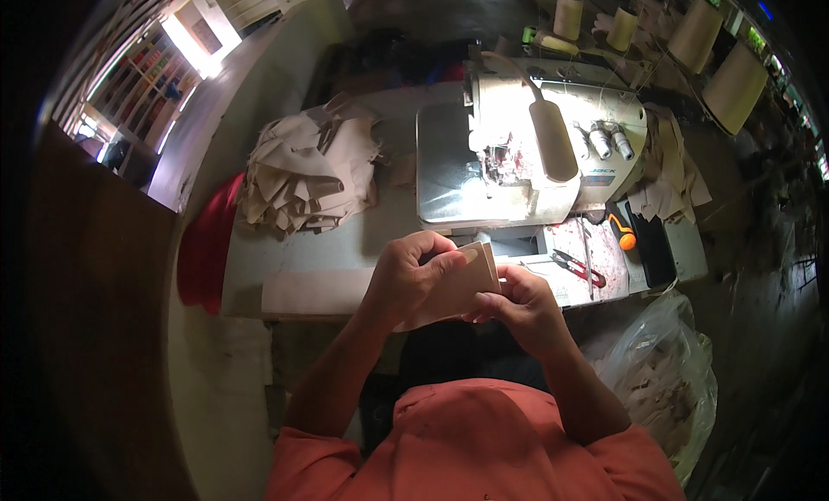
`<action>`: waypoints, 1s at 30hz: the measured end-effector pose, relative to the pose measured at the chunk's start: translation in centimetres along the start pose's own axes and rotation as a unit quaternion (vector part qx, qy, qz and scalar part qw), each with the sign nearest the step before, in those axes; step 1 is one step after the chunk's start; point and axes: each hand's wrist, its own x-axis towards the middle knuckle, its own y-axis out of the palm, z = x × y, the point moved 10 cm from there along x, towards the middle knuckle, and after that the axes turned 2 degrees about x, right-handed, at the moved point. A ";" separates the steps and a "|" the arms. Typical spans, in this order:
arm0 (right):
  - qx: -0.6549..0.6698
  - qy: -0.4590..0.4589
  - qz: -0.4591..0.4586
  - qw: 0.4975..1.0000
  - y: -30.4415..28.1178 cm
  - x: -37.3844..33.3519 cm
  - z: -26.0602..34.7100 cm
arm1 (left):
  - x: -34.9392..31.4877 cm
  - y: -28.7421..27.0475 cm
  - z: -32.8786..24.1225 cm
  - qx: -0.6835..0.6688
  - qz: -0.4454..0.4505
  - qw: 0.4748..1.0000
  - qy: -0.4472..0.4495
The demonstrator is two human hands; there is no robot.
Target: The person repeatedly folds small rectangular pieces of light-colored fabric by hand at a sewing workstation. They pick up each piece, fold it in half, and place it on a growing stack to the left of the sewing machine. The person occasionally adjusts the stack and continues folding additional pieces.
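Observation:
A folded piece of beige fabric point(453, 292) is held between my two hands, over the front edge of the sewing table. My left hand point(413, 272) pinches its upper edge, with the thumb lying on top. At its right end, my right hand point(518, 302) grips the layers between thumb and fingers. Just beyond my hands stands an overlock-type sewing machine point(596, 186), its lit needle area point(496, 160) glaring white. A long strip of pale fabric point(315, 292) lies along the table's front edge beside my left forearm.
A heap of beige fabric pieces point(311, 173) covers the table's left. Red thread snips point(579, 268), an orange-handled tool point(623, 235) and a dark phone-like slab point(654, 250) lie at right. Thread cones point(695, 34) stand behind. A clear plastic bag of scraps point(661, 371) sits by my right arm.

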 end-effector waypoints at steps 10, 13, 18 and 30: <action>0.092 -0.012 -0.039 0.995 -2.1 2.4 0.5 | 4.0 0.2 -1.2 0.136 -0.072 0.983 0.097; 0.032 -0.032 -0.062 0.997 -3.4 3.3 0.1 | 4.9 1.1 -2.3 0.218 -0.086 0.954 0.186; 0.079 -0.069 -0.111 0.988 -4.5 3.2 -1.4 | 4.1 3.8 -3.8 0.381 -0.030 0.871 0.310; 0.006 -0.079 -0.161 0.984 -5.7 4.7 -0.3 | 7.4 3.3 -2.8 0.381 0.008 0.883 0.274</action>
